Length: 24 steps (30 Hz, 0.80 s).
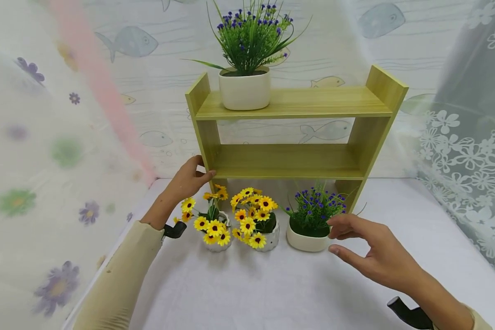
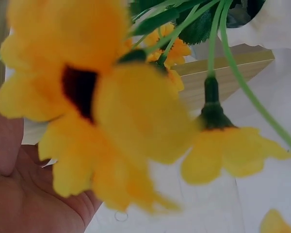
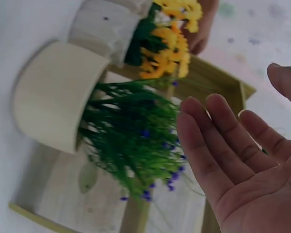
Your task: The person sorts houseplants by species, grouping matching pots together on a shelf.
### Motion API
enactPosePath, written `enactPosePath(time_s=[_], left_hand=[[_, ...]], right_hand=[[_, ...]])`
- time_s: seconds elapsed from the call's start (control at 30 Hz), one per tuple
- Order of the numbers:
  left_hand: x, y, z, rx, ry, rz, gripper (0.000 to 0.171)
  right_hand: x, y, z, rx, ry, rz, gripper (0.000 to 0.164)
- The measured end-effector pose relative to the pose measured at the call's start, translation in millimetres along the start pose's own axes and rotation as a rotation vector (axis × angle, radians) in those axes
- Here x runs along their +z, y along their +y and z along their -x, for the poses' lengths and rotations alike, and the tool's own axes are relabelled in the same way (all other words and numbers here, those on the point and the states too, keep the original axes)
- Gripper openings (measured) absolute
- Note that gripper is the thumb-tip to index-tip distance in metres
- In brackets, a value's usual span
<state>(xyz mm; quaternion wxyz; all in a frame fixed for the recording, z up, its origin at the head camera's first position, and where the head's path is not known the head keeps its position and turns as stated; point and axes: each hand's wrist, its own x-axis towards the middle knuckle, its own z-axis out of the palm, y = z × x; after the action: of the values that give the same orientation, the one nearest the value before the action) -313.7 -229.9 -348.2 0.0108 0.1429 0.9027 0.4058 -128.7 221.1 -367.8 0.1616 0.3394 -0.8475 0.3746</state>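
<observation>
Hovering right hand [image 1: 375,256] beside purple-flower pot [image 1: 307,238], fingers apart; left hand [image 1: 187,181] grips shelf [image 1: 288,160] upright — sunflower pots [image 1: 239,224] between.

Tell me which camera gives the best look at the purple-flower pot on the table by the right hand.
The head view: the purple-flower pot shows whole, upright beside the right hand. The right wrist view shows it close but tilted in frame, beside the open palm. The left wrist view misses it, filled by blurred yellow flowers.
</observation>
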Motion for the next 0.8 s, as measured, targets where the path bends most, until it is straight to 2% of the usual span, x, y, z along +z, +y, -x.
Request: enactPosePath(time_s=[0.37,0.63,0.8], left_hand=[[1.5,0.2,-0.8,-0.003,0.003,0.008,0.064],[2.4,0.8,0.2,-0.002,0.002,0.015,0.063],[1.7,2.0,1.5,-0.007,0.007,0.013,0.063]], right_hand=[[24.3,30.2,17.3,0.104,-0.123,0.167,0.041],[32.8,43.1,21.5,0.181,-0.082,0.246,0.039],[36.7,50.8,24.2,0.214,-0.1,0.246,0.037]])
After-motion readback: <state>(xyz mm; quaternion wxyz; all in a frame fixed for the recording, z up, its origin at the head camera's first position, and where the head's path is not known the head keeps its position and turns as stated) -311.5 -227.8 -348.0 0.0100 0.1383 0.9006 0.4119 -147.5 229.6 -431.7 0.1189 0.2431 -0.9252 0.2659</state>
